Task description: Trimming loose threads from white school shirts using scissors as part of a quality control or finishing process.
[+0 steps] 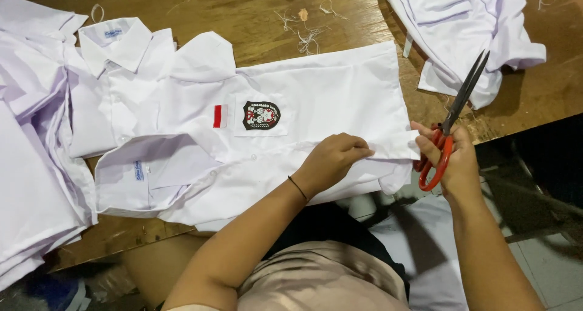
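The left hand (333, 160) presses flat on the white cotton school shirt (316, 104) near its hem; the right hand (452, 159) — just beyond that hem — grips closed red-handled steel scissors (452, 123), blades pointing away from the shirt.

Both forearms bare, no sleeves in view up to the elbows. Left hand (333, 160): thin dark band, like a hair tie, round the wrist; no rings seen, nails short & plain. Right hand (452, 159): no watch, no bracelet, wrist bare. Lower in view: pale beige/tan top w/ soft folds across the front, a dark, near-black garment showing at the lap just beyond it.
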